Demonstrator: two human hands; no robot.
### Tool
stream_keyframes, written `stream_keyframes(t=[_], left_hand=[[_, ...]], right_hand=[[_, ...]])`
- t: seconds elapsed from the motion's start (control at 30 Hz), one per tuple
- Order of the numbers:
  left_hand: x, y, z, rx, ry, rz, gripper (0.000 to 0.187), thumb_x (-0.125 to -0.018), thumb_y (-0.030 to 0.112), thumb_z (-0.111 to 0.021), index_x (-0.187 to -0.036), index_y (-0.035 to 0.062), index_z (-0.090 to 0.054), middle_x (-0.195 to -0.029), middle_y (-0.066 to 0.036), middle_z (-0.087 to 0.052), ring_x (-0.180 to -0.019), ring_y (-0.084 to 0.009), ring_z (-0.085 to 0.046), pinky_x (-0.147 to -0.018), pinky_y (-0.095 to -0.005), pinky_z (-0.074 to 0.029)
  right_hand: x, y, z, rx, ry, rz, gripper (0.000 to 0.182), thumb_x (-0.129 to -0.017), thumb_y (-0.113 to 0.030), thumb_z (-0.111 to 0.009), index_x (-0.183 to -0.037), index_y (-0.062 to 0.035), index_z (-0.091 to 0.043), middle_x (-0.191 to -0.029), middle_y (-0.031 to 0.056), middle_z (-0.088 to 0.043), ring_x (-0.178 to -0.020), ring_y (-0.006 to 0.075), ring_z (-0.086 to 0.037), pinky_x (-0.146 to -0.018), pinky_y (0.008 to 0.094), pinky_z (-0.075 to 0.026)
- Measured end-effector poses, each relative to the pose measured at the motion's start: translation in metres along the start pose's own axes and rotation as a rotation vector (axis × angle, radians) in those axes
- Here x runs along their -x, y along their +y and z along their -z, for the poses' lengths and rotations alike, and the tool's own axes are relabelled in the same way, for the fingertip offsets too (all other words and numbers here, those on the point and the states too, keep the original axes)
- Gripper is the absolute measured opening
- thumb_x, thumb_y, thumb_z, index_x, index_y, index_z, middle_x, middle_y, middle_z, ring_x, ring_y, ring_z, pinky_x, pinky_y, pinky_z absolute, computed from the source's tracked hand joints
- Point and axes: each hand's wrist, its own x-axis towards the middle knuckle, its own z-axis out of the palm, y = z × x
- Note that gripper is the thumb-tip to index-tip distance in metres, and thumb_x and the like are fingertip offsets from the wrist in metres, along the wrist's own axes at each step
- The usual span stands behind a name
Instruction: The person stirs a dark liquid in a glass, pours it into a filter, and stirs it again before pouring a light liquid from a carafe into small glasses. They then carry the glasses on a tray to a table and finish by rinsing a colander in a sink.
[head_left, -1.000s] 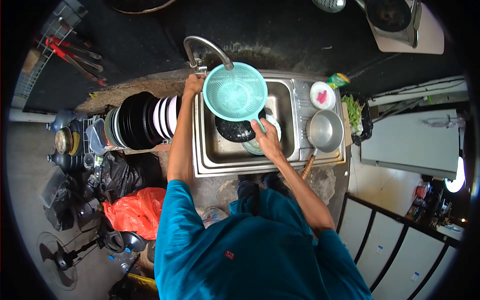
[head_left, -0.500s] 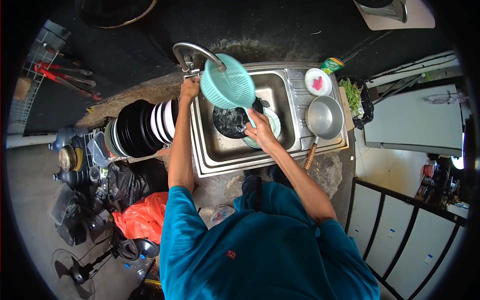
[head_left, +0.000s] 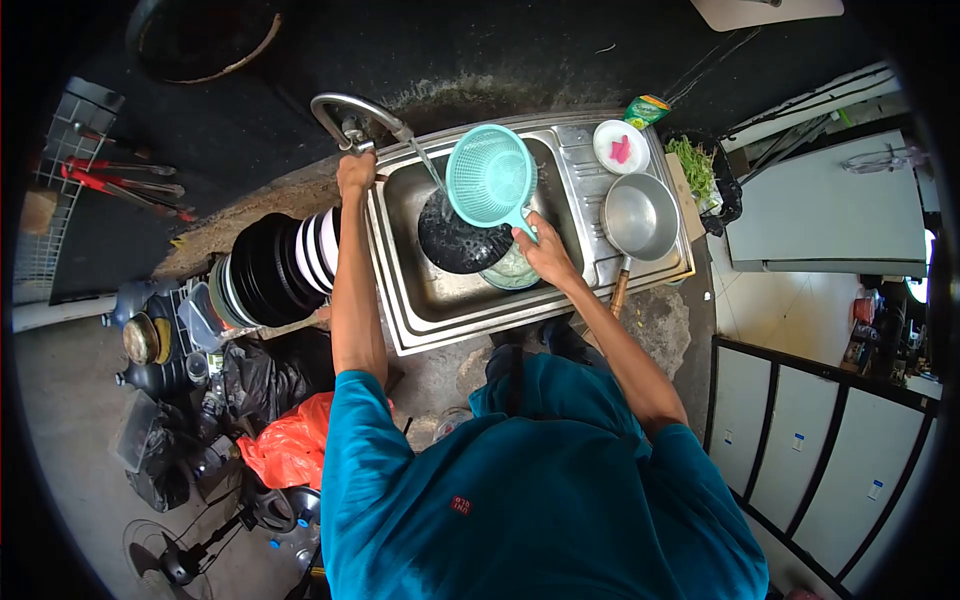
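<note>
My right hand (head_left: 547,252) grips the handle of a mint-green plastic strainer (head_left: 490,175), its basket turned toward me over the sink (head_left: 425,292). At the wall side, my left hand (head_left: 355,174) is closed around the lever of the tap (head_left: 362,103). A stream of water runs from the spout, just left of the strainer. Below it, a round black dish or pan (head_left: 455,245) lies wet in the basin. Partly under that dish is a pale green bowl (head_left: 513,270), half hidden by the strainer and my right hand.
On the drainboard stand a metal saucepan (head_left: 640,217) with a wooden handle and a white dish (head_left: 621,148) holding something pink. A green packet (head_left: 647,110) leans behind them. Stacked black and white plates (head_left: 270,265) stand left of the sink. Leafy greens (head_left: 692,168) are at the right.
The strainer has moved out from under the spout to the right, and its basket has turned to face me. Water now falls beside it. My left hand stays at the tap.
</note>
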Motion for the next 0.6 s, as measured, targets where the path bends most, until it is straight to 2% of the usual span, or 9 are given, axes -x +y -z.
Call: stream_keyframes(t=[0.03,0.1,0.17,0.23,0.3,0.4,0.47,0.57,0.6], left_hand=[[0.005,0.007,-0.001,-0.004,0.000,-0.002,0.047,-0.087,0.042,-0.057,-0.091,-0.0034,-0.071,-0.068,-0.014,-0.070,-0.074,-0.0204,-0.071,-0.076,-0.0351,-0.051],[0.009,0.018,-0.003,0.050,0.078,0.063,0.049,-0.086,0.043,-0.058,-0.092,-0.0040,-0.071,-0.068,-0.014,-0.070,-0.073,-0.0216,-0.071,-0.073,-0.0350,-0.051],[0.008,0.022,-0.006,0.007,0.108,0.034,0.048,-0.085,0.041,-0.059,-0.092,-0.0047,-0.071,-0.070,-0.013,-0.070,-0.072,-0.0221,-0.071,-0.074,-0.0348,-0.052],[0.018,0.032,-0.007,-0.063,0.144,0.055,0.047,-0.085,0.040,-0.061,-0.091,-0.0053,-0.071,-0.069,-0.013,-0.070,-0.072,-0.0229,-0.071,-0.076,-0.0358,-0.052],[0.021,0.039,-0.004,-0.065,0.100,0.093,0.048,-0.084,0.041,-0.063,-0.096,-0.0046,-0.070,-0.083,-0.016,-0.072,-0.086,-0.0264,-0.071,-0.083,-0.0377,-0.052],[0.029,0.047,-0.004,-0.315,0.270,0.022,0.052,-0.078,0.046,-0.070,-0.106,0.0020,-0.070,-0.115,-0.021,-0.066,-0.112,-0.0326,-0.062,-0.093,-0.0410,-0.049],[0.031,0.050,-0.007,-0.357,0.316,0.003,0.051,-0.077,0.047,-0.071,-0.104,0.0040,-0.071,-0.113,-0.021,-0.066,-0.108,-0.0330,-0.064,-0.091,-0.0419,-0.051],[0.023,0.045,-0.014,-0.424,0.377,-0.089,0.047,-0.077,0.045,-0.069,-0.100,0.0045,-0.072,-0.107,-0.020,-0.068,-0.103,-0.0338,-0.066,-0.089,-0.0423,-0.052],[0.022,0.046,-0.015,-0.433,0.386,-0.099,0.045,-0.077,0.044,-0.069,-0.099,0.0047,-0.073,-0.106,-0.020,-0.069,-0.102,-0.0338,-0.066,-0.089,-0.0424,-0.052]], right_hand=[[0.002,-0.007,0.002,-0.003,0.003,0.000,0.032,-0.095,-0.029,-0.059,-0.107,-0.0004,-0.052,-0.065,0.0021,-0.050,-0.050,0.0095,-0.046,-0.045,0.0279,-0.037],[0.007,-0.027,0.002,-0.358,-0.202,-0.449,0.033,-0.095,-0.027,-0.060,-0.113,-0.0005,-0.050,-0.065,0.0006,-0.048,-0.049,0.0082,-0.043,-0.044,0.0260,-0.034],[0.009,-0.033,-0.012,-0.620,-0.222,-0.578,0.040,-0.095,-0.028,-0.060,-0.121,-0.0020,-0.043,-0.061,-0.0036,-0.040,-0.047,0.0039,-0.034,-0.042,0.0215,-0.025],[0.008,-0.044,-0.017,-0.714,-0.275,-0.590,0.029,-0.096,-0.028,-0.059,-0.110,-0.0058,-0.046,-0.058,-0.0053,-0.035,-0.045,0.0031,-0.031,-0.040,0.0213,-0.022],[0.009,-0.051,-0.024,-0.791,-0.255,-0.602,0.025,-0.096,-0.028,-0.058,-0.103,-0.0080,-0.045,-0.058,-0.0058,-0.033,-0.044,0.0029,-0.030,-0.040,0.0213,-0.021],[0.009,-0.057,-0.020,-0.869,-0.254,-0.588,0.023,-0.097,-0.030,-0.056,-0.094,-0.0111,-0.043,-0.057,-0.0063,-0.032,-0.043,0.0028,-0.029,-0.039,0.0211,-0.020],[0.011,-0.061,-0.009,-0.795,-0.269,-0.566,0.025,-0.098,-0.033,-0.054,-0.091,-0.0122,-0.043,-0.056,-0.0066,-0.032,-0.042,0.0027,-0.028,-0.039,0.0207,-0.021],[0.016,-0.064,0.006,-0.593,-0.171,-0.454,0.033,-0.098,-0.042,-0.051,-0.095,-0.0090,-0.048,-0.065,-0.0030,-0.038,-0.050,0.0059,-0.039,-0.045,0.0218,-0.033],[0.018,-0.061,0.008,-0.500,-0.105,-0.341,0.042,-0.098,-0.047,-0.048,-0.098,-0.0055,-0.050,-0.070,-0.0006,-0.040,-0.056,0.0112,-0.045,-0.055,0.0250,-0.042]])
